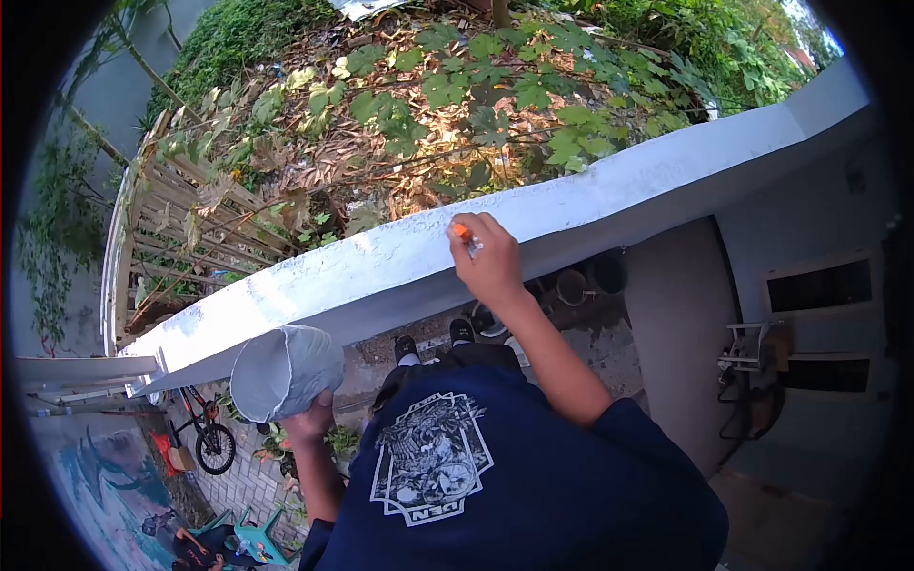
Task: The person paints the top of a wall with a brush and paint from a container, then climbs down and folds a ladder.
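Observation:
Low at the left, my left hand (312,417) holds a grey-white, paint-smeared container (314,366) from below, its wide opening tilted towards the left. My right hand (487,262) is closed round a small tool with an orange handle end (462,231). That hand is at the edge of a white-painted wall top (362,257), near the middle of the view. The working end of the tool is hidden by my fingers. The wall top runs from lower left to upper right, with a rough, uneven surface beside my right hand.
Beyond the wall are leafy vines (447,86), dry leaves and a slatted fence (190,219). Below lie my feet, several round pots (571,285) and a bicycle (215,447). A person (195,550) is beside a green chair (259,541) at the lower left.

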`<state>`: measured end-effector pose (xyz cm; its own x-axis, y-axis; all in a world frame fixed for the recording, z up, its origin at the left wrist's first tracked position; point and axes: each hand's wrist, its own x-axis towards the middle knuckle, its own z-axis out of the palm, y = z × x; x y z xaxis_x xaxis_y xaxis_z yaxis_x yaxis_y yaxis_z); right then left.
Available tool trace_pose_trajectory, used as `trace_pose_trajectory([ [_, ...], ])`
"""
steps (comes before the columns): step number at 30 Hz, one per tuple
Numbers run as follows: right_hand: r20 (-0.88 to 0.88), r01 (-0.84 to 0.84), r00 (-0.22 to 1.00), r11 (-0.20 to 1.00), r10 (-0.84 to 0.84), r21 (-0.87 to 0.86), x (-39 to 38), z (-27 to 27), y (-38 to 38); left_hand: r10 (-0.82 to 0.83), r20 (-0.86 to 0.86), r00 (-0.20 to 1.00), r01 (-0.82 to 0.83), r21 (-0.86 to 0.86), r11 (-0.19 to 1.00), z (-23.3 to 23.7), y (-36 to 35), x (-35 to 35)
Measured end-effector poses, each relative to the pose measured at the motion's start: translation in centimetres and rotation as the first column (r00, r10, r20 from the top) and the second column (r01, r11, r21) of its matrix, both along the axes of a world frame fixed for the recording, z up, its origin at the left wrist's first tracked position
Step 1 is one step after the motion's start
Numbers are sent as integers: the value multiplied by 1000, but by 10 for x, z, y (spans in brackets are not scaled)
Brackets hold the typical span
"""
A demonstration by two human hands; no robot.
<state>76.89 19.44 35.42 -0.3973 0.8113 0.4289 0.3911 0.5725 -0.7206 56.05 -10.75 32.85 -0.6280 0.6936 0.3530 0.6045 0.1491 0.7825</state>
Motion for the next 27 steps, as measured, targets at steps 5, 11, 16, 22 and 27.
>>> trace_pose_trajectory([
  [5, -216, -290, 944, 938, 248, -192, -46, -6, -44, 0, -31, 1000, 1, 40, 999, 8, 18, 3],
  [11, -331, -117, 940, 836, -81, -537, 40, -55, 29, -136, -162, 977, 128, -60, 990, 18, 1, -2],
  [16, 91, 360, 928, 933, -361, 26, 157, -2, 87, -80, -139, 987, 64, -115, 991, 15, -20, -3],
  [22, 125, 450, 869, 869, -480, 209, 162, -3, 78, -18, 120, 993, 31, -104, 994, 30, -25, 11],
  [27, 189, 131, 971, 985, -150, 109, 71, -13, 9, 97, 233, 968, -84, -66, 994, 42, -13, 17],
])
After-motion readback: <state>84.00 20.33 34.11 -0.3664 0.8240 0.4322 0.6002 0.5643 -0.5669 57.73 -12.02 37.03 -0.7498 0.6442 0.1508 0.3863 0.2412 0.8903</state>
